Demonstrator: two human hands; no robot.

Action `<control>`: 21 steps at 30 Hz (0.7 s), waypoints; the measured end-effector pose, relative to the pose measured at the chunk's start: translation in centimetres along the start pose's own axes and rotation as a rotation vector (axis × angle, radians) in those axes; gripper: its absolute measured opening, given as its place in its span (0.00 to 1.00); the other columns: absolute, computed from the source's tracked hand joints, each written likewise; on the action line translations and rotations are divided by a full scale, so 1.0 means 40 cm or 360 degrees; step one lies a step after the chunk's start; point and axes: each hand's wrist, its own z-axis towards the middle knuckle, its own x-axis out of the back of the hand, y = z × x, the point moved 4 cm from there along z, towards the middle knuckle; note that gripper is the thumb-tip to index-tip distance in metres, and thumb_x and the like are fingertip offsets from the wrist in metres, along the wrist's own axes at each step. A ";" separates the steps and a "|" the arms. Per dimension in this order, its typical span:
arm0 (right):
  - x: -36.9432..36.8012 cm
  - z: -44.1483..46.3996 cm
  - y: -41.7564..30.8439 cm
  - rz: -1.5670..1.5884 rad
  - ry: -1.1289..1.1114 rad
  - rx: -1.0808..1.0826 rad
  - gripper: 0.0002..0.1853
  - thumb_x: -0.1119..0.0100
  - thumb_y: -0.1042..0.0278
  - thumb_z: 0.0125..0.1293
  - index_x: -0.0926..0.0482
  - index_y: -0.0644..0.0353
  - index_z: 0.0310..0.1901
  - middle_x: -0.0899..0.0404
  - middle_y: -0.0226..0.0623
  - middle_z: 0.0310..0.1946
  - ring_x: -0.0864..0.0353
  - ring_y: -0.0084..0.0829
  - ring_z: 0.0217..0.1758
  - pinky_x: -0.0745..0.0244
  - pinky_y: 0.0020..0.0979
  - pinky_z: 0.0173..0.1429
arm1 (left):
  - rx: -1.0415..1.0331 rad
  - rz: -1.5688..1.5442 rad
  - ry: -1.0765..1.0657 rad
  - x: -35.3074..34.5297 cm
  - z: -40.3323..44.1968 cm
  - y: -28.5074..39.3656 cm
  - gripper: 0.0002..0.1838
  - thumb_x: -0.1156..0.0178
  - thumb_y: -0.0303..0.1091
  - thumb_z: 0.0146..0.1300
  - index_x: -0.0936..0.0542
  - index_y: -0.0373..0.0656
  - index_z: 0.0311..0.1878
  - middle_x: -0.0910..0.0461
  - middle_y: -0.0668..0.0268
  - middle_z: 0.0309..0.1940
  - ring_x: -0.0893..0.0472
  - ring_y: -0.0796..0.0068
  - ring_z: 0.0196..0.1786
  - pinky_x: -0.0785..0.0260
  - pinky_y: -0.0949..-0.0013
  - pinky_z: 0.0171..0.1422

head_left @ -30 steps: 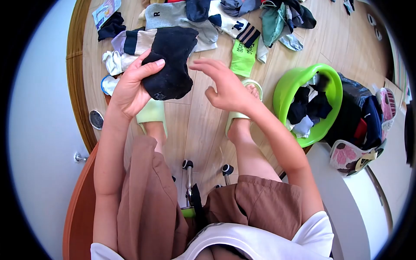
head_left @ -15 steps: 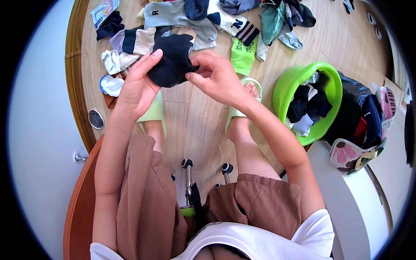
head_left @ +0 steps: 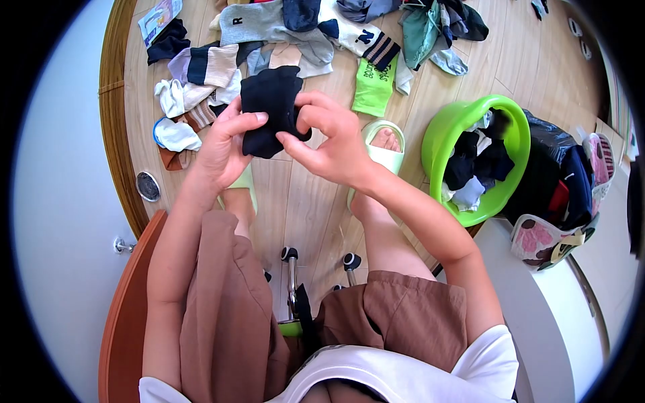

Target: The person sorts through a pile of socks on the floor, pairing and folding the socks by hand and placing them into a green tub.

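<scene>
A folded black sock (head_left: pixel 271 107) is held up between both hands above the floor. My left hand (head_left: pixel 230 144) grips its left side, with the thumb lying across the front. On the right, my right hand (head_left: pixel 330 138) pinches the sock's edge between thumb and fingers. Beyond the hands lie a grey sock marked R (head_left: pixel 259 23), a white sock with an N and dark stripes (head_left: pixel 359 37) and a bright green sock (head_left: pixel 373 86). A cream and navy sock (head_left: pixel 213 66) lies to the left.
A green basin (head_left: pixel 435 144) with several dark and white socks stands on the floor at the right, beside bags (head_left: pixel 574 191). My feet are in pale green slippers (head_left: pixel 385 158). Chair casters (head_left: pixel 289 254) show between my legs. A round drain cover (head_left: pixel 148 186) is at the left.
The black sock has become a smaller folded bundle. My right hand has come in from the right and taken hold of its edge, while my left hand has shifted slightly right.
</scene>
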 end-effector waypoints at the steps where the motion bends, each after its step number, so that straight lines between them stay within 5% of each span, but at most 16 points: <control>1: 0.000 -0.003 -0.001 0.0000 -0.0013 0.0021 0.14 0.27 0.73 0.52 0.28 0.63 0.27 0.21 0.46 0.39 0.21 0.43 0.35 0.25 0.35 0.40 | -0.0004 0.0003 -0.0024 0.001 0.000 -0.003 0.31 0.35 0.25 0.62 0.31 0.40 0.69 0.22 0.64 0.59 0.22 0.71 0.61 0.30 0.64 0.69; 5: 0.003 -0.004 0.014 0.0037 -0.0029 -0.0018 0.15 0.25 0.72 0.54 0.25 0.63 0.35 0.19 0.44 0.40 0.19 0.40 0.37 0.24 0.32 0.44 | -0.0475 0.0423 -0.0042 -0.005 0.004 -0.002 0.33 0.37 0.19 0.63 0.34 0.37 0.71 0.25 0.59 0.64 0.23 0.67 0.65 0.33 0.64 0.74; 9: -0.002 -0.007 0.050 0.0683 0.0025 -0.0807 0.19 0.22 0.67 0.56 0.19 0.64 0.46 0.16 0.39 0.41 0.16 0.32 0.44 0.22 0.33 0.50 | -0.0818 0.0945 -0.0174 -0.033 -0.006 0.018 0.36 0.38 0.12 0.58 0.34 0.38 0.71 0.24 0.61 0.63 0.22 0.70 0.63 0.30 0.66 0.69; 13: 0.019 -0.007 0.042 0.0072 -0.0020 -0.0139 0.17 0.27 0.77 0.53 0.17 0.58 0.46 0.15 0.37 0.40 0.18 0.37 0.41 0.22 0.35 0.49 | -0.1062 0.0857 -0.0111 -0.058 -0.009 0.015 0.42 0.40 0.08 0.53 0.37 0.38 0.74 0.26 0.57 0.66 0.23 0.67 0.66 0.29 0.66 0.70; 21: 0.035 0.013 0.002 -0.0385 0.0002 0.0256 0.22 0.28 0.81 0.47 0.17 0.54 0.46 0.20 0.43 0.53 0.19 0.45 0.51 0.22 0.38 0.52 | -0.0799 0.1232 -0.0153 -0.050 -0.019 0.014 0.42 0.44 0.07 0.51 0.34 0.41 0.73 0.27 0.58 0.68 0.23 0.66 0.67 0.30 0.66 0.71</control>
